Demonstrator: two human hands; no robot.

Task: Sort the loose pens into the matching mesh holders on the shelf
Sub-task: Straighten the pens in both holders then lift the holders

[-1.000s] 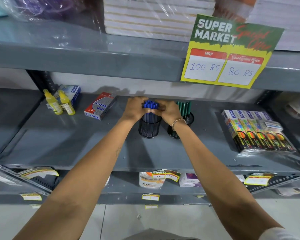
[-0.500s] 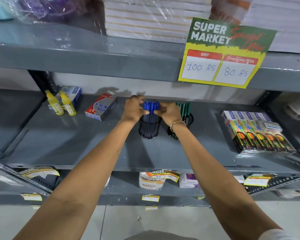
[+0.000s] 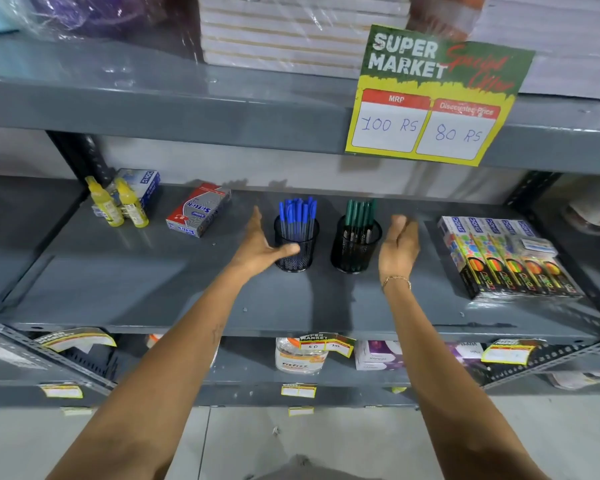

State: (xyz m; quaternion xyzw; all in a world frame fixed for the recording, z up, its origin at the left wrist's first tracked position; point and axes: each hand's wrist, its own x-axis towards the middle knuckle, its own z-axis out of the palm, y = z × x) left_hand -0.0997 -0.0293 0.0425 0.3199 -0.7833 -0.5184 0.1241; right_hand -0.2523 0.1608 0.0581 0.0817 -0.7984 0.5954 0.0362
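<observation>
Two black mesh holders stand side by side on the grey middle shelf (image 3: pixel 153 292). The left holder (image 3: pixel 297 252) carries several blue pens (image 3: pixel 298 214) standing upright. The right holder (image 3: pixel 355 249) carries several green pens (image 3: pixel 360 213). My left hand (image 3: pixel 262 245) is open just left of the blue holder, thumb against its side, holding nothing. My right hand (image 3: pixel 399 245) is open just right of the green holder, palm turned inward, apart from it and empty. No loose pens lie on the shelf.
Two yellow glue bottles (image 3: pixel 116 206) and a blue box stand at the far left, a red-and-grey box (image 3: pixel 199 209) beside them. Colourful marker packs (image 3: pixel 503 258) lie at the right. A price sign (image 3: pixel 433 95) hangs from the shelf above. Lower shelf goods sit below.
Both hands were closed together around the tops of the blue pens. They have let go and spread apart, the left to the left of the blue holder, the right past the green holder.
</observation>
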